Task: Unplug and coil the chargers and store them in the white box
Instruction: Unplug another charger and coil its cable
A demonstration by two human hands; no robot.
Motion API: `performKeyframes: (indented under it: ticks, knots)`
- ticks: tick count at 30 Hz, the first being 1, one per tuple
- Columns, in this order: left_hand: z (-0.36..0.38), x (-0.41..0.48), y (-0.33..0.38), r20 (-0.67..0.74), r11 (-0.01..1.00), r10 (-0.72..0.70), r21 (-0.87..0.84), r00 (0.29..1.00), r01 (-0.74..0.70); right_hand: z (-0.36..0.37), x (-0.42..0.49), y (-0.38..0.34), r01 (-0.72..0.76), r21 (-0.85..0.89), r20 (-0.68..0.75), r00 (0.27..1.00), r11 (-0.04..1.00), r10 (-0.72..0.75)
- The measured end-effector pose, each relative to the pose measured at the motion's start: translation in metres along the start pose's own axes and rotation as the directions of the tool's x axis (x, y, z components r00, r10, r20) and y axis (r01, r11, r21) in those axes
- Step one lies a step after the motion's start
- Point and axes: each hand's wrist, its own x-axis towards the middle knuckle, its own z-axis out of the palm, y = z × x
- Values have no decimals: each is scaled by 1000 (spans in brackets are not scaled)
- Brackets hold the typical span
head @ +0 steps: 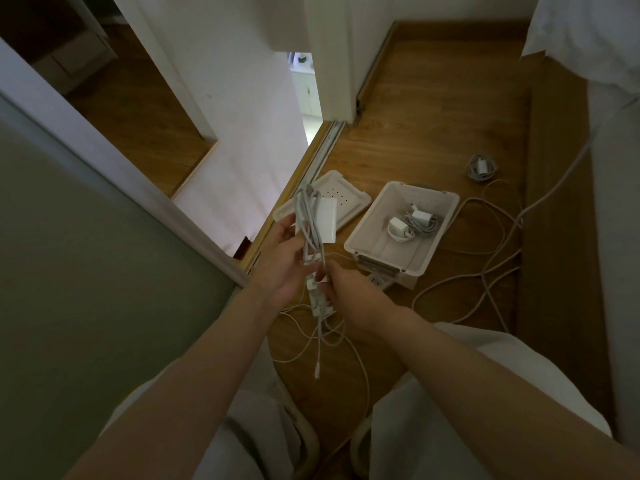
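Charger point(325, 220) and loops gripped in left hand point(280, 261) | right hand point(349, 289) pinching cable tail point(317, 355), hanging down | white box point(438, 233) rightward, nearer right hand

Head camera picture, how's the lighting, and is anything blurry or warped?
Head view: dim overall, brightest at the lit doorway gap; the wide-angle lens slants the white door frame; the white rectangular charger brick gripped by the left hand looks slightly soft, as does the grey cable pinched by the right hand; the open white plastic box is readable; no glare.
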Motion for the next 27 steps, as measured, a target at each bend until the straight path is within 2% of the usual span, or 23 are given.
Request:
performKeyframes:
  ticks: [3,6,8,10,12,16,19,22,24,27]
  knots:
    - [5,2,-6,-52,995,-28,-98,998,23,4,-3,-2,33,-25,2,999,999,-33]
    - [8,1,-5,-88,996,51,-71,995,-58,2,-5,-7,60,-83,30,998,995,-58]
    - [7,3,-2,-137,971,199,162,970,-176,0,-7,-11,91,-95,48,995,991,-86]
    - [3,9,-2,-160,879,348,398,924,-262,-3,-10,-15,106,-111,54,993,988,-100]
    - [-5,16,-2,-174,801,439,519,882,-296,-5,-10,-15,103,-130,30,995,986,-100]
    - [-24,29,-8,-57,521,580,793,812,-316,-9,-6,-12,101,-164,-68,991,981,-113]
    - [-36,30,-12,68,401,528,858,846,-320,-15,0,-6,123,-284,-102,982,951,-157]
    - [-40,26,-19,209,276,386,903,898,-329,-24,3,0,114,-379,-109,980,918,-167]
    - [-39,23,-20,263,210,303,919,916,-334,-31,4,4,100,-410,-114,981,907,-160]
    - [-36,19,-18,299,38,224,948,928,-315,-41,6,14,51,-400,-169,977,915,-128]
